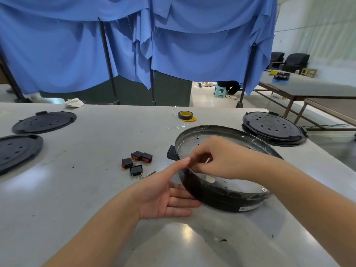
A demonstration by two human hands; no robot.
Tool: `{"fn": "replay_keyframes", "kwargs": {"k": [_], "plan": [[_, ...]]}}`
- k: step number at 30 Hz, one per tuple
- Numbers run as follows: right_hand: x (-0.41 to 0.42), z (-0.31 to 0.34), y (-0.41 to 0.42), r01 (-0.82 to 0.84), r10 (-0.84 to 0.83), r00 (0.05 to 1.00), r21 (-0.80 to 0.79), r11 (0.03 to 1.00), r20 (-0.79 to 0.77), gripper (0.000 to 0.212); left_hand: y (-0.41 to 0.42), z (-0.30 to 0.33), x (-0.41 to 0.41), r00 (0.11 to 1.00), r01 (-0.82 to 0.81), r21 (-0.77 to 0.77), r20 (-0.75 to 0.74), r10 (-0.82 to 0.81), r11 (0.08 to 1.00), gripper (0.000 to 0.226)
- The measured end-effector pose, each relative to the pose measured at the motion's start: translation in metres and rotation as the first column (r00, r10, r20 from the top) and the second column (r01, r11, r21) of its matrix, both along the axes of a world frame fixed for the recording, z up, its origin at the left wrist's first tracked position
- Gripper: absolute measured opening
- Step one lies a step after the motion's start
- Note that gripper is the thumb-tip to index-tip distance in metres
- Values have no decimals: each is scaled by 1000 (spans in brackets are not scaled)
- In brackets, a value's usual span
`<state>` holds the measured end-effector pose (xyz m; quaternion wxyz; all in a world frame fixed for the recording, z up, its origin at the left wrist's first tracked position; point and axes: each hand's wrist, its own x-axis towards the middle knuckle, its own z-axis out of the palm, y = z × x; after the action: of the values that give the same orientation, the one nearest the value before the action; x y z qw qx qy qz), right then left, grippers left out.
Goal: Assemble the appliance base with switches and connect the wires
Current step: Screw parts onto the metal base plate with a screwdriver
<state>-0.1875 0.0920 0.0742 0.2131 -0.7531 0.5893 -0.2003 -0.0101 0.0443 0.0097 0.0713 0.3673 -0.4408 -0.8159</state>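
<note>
Your round black metal-lined appliance base [227, 197] sits tilted, open side up; left hand [165, 195] flat against its wall, right hand [215, 160] pinching its rim.

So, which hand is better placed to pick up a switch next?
Left. The left hand lies open beside the base, nearer the switches; the right hand is busy pinching at the base's rim.

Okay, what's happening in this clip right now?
A person is working on a round black appliance base on a grey table. The left hand lies open against its near wall, thumb up at the rim, while the right hand pinches something small and thin at the rim. Four rocker switches lie loose beside it, not yet fitted. Black vented covers and a tape roll sit around.
</note>
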Motion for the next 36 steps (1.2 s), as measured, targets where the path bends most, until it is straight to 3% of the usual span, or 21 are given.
{"fn": "replay_keyframes", "kwargs": {"k": [11,23,30,36], "plan": [[8,7,-6,-79,50,951,-86,993,-304,16,-1,1,0,1000,-4,15,13,4,1000,97],[7,11,-6,-65,43,950,-63,996,-309,11,-2,-1,-1,1000,-11,9,16,11,1000,90],[13,7,-10,-74,28,883,-82,994,-468,30,-2,-1,0,1000,-14,22,11,14,1000,94],[14,11,-9,-86,54,870,-43,995,-490,13,-3,-1,-1,1000,-13,26,15,13,1000,98]]}}
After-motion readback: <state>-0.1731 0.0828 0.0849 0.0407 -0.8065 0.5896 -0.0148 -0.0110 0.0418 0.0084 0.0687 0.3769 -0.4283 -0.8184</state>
